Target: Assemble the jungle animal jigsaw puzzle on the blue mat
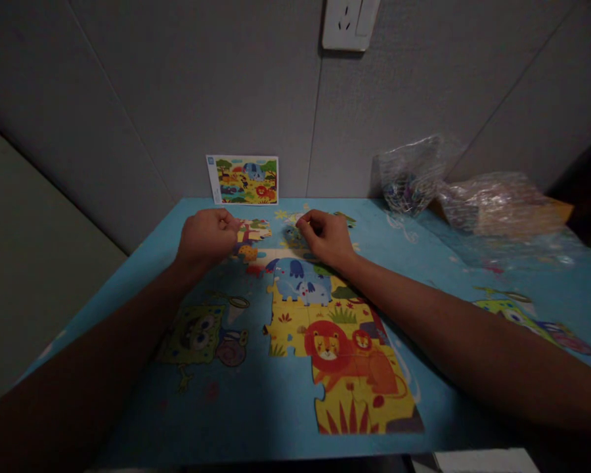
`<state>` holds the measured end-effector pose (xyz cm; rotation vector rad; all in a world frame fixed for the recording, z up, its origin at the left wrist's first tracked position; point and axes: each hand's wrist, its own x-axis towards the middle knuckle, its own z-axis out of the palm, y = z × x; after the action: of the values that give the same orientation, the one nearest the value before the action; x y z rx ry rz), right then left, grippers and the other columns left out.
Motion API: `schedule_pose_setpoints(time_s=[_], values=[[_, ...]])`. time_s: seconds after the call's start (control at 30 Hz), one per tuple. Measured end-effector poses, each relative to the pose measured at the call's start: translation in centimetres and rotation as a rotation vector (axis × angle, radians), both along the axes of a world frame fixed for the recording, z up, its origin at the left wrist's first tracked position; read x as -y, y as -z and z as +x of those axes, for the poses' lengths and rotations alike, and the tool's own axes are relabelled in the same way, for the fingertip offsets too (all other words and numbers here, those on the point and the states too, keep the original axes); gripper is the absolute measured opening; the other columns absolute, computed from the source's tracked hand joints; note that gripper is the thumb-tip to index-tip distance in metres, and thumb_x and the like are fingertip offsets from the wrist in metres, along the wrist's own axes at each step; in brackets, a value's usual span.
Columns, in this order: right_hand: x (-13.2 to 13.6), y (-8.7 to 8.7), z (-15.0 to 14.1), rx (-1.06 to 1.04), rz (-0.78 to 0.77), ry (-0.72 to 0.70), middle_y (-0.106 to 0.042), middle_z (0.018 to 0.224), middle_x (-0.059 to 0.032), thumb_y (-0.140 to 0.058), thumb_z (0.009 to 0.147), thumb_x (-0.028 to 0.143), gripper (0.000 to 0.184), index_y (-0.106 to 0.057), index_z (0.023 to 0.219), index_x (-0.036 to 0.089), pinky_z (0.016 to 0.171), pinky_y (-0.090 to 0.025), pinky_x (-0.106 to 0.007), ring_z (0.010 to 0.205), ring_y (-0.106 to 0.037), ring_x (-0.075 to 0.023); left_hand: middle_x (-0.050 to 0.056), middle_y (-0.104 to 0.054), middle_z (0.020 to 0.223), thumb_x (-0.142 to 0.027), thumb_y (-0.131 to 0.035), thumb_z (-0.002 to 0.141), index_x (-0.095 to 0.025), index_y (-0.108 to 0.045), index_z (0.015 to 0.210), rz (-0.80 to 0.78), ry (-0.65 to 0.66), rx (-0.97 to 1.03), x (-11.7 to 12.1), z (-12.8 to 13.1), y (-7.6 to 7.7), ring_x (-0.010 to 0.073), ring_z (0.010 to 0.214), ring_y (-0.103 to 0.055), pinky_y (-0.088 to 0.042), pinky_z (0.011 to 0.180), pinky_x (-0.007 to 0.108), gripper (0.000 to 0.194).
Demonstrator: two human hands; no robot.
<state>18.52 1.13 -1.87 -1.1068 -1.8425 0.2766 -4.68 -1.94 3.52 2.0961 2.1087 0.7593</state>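
Note:
A partly joined jigsaw puzzle point(345, 328) lies flat in front of me, showing elephants at its far part and two lions nearer. My left hand point(207, 235) is closed in a loose fist over the table's far left, beside a cluster of puzzle pieces point(256, 230). Whatever its fingers might hold is hidden. Beyond the elephants, my right hand point(328, 240) pinches thumb and forefinger together by some loose dark-patterned pieces point(291, 232). I cannot make out what is between those fingertips. Another green piece point(345, 219) lies just behind the right hand.
A picture card point(246, 180) of the whole scene leans against the grey wall. Crumpled clear plastic bags point(502, 203) lie at the back right. The blue cartoon-print tablecloth point(256, 407) covers the table. A wall socket point(347, 25) is above.

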Motion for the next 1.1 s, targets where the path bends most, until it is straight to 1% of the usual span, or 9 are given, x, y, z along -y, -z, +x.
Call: schedule_pose_setpoints(time_s=[0.13, 0.23, 0.37, 0.5, 0.6, 0.67, 0.77, 0.97, 1.1], values=[[-0.1, 0.0, 0.0, 0.022, 0.006, 0.0, -0.051, 0.051, 0.0029, -0.054, 0.087, 0.035, 0.026, -0.065, 0.071, 0.018, 0.056, -0.031, -0.028, 0.049, -0.042, -0.0109, -0.001, -0.047, 0.043, -0.044, -0.059, 0.075, -0.021, -0.054, 0.045, -0.298, 0.266, -0.089, -0.1, 0.1, 0.8, 0.0145, 0.047, -0.043, -0.028, 0.049, 0.028, 0.038], [-0.1, 0.0, 0.0, 0.028, 0.008, -0.006, -0.051, 0.051, 0.0029, -0.054, 0.087, 0.034, 0.026, -0.065, 0.07, 0.018, 0.056, -0.032, -0.028, 0.049, -0.042, -0.0109, -0.002, -0.041, 0.038, -0.05, -0.059, 0.078, -0.023, -0.049, 0.04, -0.387, 0.377, -0.112, 0.1, 0.3, 1.2, 0.0127, 0.04, -0.037, -0.024, 0.046, 0.028, 0.048], [-0.1, -0.1, -0.1, 0.025, 0.001, -0.008, -0.051, 0.049, 0.0031, -0.054, 0.087, 0.034, 0.026, -0.065, 0.069, 0.017, 0.056, -0.032, -0.028, 0.047, -0.042, -0.0106, -0.001, -0.048, 0.041, -0.051, -0.062, 0.079, -0.023, -0.053, 0.043, -0.41, 0.374, -0.086, 0.6, 0.5, 0.8, 0.014, 0.041, -0.042, -0.027, 0.049, 0.029, 0.047], [-0.1, 0.0, -0.1, 0.032, 0.01, -0.013, -0.051, 0.05, 0.003, -0.054, 0.087, 0.034, 0.027, -0.066, 0.07, 0.017, 0.056, -0.031, -0.028, 0.047, -0.042, -0.0104, -0.001, -0.049, 0.046, -0.06, -0.066, 0.076, -0.023, -0.053, 0.048, -0.345, 0.344, -0.191, 0.9, 0.3, 0.2, 0.0154, 0.046, -0.045, -0.027, 0.053, 0.03, 0.048], [-0.1, 0.0, -0.1, 0.042, 0.009, -0.006, -0.052, 0.05, 0.0026, -0.054, 0.087, 0.034, 0.027, -0.067, 0.071, 0.017, 0.056, -0.031, -0.028, 0.047, -0.043, -0.0107, -0.001, -0.061, 0.062, -0.065, -0.075, 0.065, -0.024, -0.065, 0.069, -0.343, 0.437, -0.232, 1.4, 0.0, -0.1, 0.0176, 0.056, -0.053, -0.03, 0.055, 0.028, 0.042], [0.0, 0.0, 0.0, 0.043, -0.002, 0.001, -0.053, 0.051, 0.0024, -0.055, 0.086, 0.033, 0.026, -0.067, 0.071, 0.017, 0.055, -0.031, -0.028, 0.048, -0.044, -0.0109, -0.001, -0.066, 0.073, -0.063, -0.08, 0.058, -0.025, -0.067, 0.082, -0.343, 0.52, -0.238, 1.8, -0.2, -0.1, 0.0183, 0.062, -0.057, -0.032, 0.055, 0.027, 0.047], [0.1, -0.2, -0.1, 0.031, -0.011, 0.015, -0.054, 0.051, 0.0017, -0.054, 0.086, 0.033, 0.026, -0.068, 0.071, 0.016, 0.055, -0.031, -0.028, 0.048, -0.045, -0.0111, 0.0, -0.068, 0.079, -0.059, -0.083, 0.055, -0.024, -0.067, 0.085, -0.34, 0.559, -0.233, 2.2, -0.4, 0.0, 0.0183, 0.064, -0.059, -0.034, 0.057, 0.027, 0.05], [0.0, -0.2, -0.2, -0.105, -0.039, 0.181, -0.06, 0.057, -0.0001, -0.055, 0.083, 0.033, 0.025, -0.069, 0.071, 0.016, 0.057, -0.033, -0.028, 0.053, -0.051, -0.0131, 0.002, -0.065, 0.084, -0.054, -0.083, 0.054, -0.02, -0.061, 0.081, -0.377, 0.565, -0.207, 2.0, -0.5, -0.1, 0.0204, 0.073, -0.059, -0.038, 0.062, 0.028, 0.049], [-1.0, -0.5, 0.7, -0.302, -0.036, 0.322, -0.062, 0.061, -0.0009, -0.053, 0.082, 0.036, 0.027, -0.068, 0.071, 0.016, 0.063, -0.039, -0.029, 0.06, -0.055, -0.0159, 0.001, -0.065, 0.082, -0.046, -0.078, 0.064, -0.02, -0.056, 0.084, -0.382, 0.609, 0.048, 1.2, -0.7, 0.7, 0.0182, 0.074, -0.061, -0.042, 0.063, 0.027, 0.04]])
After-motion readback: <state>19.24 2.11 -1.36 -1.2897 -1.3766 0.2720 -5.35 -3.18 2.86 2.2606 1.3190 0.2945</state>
